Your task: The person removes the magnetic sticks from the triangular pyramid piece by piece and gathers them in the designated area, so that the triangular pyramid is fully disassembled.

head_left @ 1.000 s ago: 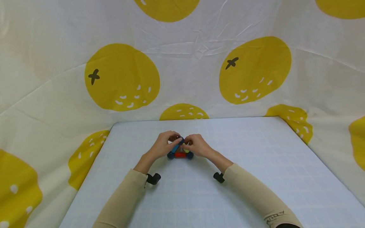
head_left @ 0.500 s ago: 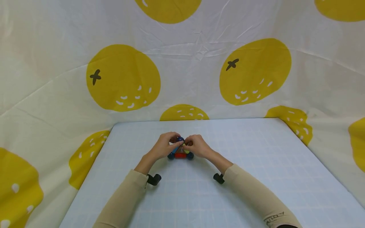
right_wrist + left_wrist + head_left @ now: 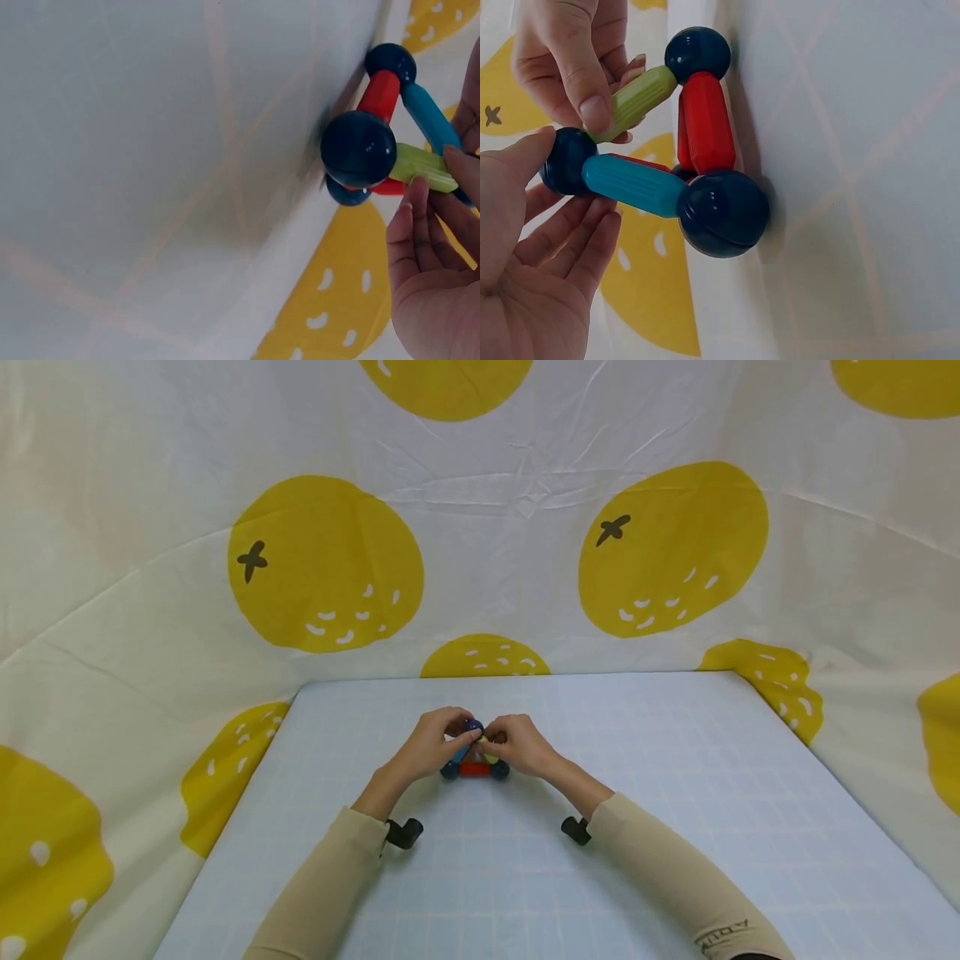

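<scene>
A small frame of magnetic rods and dark blue balls stands on the table, seen in all views. Its front red rod [image 3: 474, 769] joins two base balls, one of them the large near ball [image 3: 724, 214]. My left hand [image 3: 429, 745] grips the top ball [image 3: 569, 160] between thumb and fingers. With thumb and fingers, my right hand [image 3: 522, 743] pinches the light green rod [image 3: 646, 99], which slopes from a base ball up to the top ball. The blue rod [image 3: 634, 184] slopes up on the left side. Further red rods and another ball behind are partly hidden.
The frame rests on a pale checked table cover [image 3: 480, 877]. Behind the table hangs a white cloth [image 3: 495, 560] printed with yellow fruit. Black wrist straps with small cameras sit on both wrists, such as the left camera [image 3: 405, 833].
My left thumb has shifted down and slightly right on the top ball, so more of that ball shows. My right hand keeps its hold, nearly still. The base stays in place.
</scene>
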Demonstrator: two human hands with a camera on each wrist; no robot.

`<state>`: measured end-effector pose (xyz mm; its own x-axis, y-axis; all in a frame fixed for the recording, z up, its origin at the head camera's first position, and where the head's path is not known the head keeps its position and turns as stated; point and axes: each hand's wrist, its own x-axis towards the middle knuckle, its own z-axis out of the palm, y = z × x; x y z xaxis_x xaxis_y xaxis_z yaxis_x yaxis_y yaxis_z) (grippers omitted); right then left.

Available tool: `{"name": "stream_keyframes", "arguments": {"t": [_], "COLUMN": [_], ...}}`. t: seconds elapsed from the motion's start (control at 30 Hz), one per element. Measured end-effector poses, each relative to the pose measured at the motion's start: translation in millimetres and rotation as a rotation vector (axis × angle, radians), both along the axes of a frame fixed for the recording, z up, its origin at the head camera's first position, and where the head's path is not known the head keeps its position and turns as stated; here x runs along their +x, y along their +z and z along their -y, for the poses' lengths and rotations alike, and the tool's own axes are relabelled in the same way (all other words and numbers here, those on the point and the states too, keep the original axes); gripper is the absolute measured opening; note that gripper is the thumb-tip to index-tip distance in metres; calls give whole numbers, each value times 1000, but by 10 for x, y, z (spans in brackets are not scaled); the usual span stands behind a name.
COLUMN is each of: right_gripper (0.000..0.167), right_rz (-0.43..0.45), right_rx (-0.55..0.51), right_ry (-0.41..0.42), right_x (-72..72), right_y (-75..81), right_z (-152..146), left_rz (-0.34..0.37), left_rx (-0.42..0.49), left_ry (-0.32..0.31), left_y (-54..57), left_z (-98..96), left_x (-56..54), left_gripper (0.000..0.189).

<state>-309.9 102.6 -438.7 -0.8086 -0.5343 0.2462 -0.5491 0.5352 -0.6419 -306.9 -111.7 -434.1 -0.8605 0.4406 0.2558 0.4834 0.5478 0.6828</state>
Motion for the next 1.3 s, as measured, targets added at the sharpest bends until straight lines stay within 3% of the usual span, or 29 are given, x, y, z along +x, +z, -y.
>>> {"name": "stream_keyframes", "arguments": {"t": [0.27,0.5,1.07,1.3], "right_gripper": [15,18,16,17], "right_rz": [-28,-11,-50,-16], "right_rx": [6,24,36,27], "right_ry": [-15,-18,-49,-58], "right_x": [14,14,12,18], "right_y": [31,61,73,74], "right_z": [-51,-127,-324,-399], "left_rz": [20,29,63,60], "left_rx": [26,-10,19,31], "left_ry": [67,113,197,221], "left_y": [-2,-3,-57,-92], "left_z": [97,156,375,442], "left_x": [-2,-10,38,56], "left_gripper": [28,38,37,40]}}
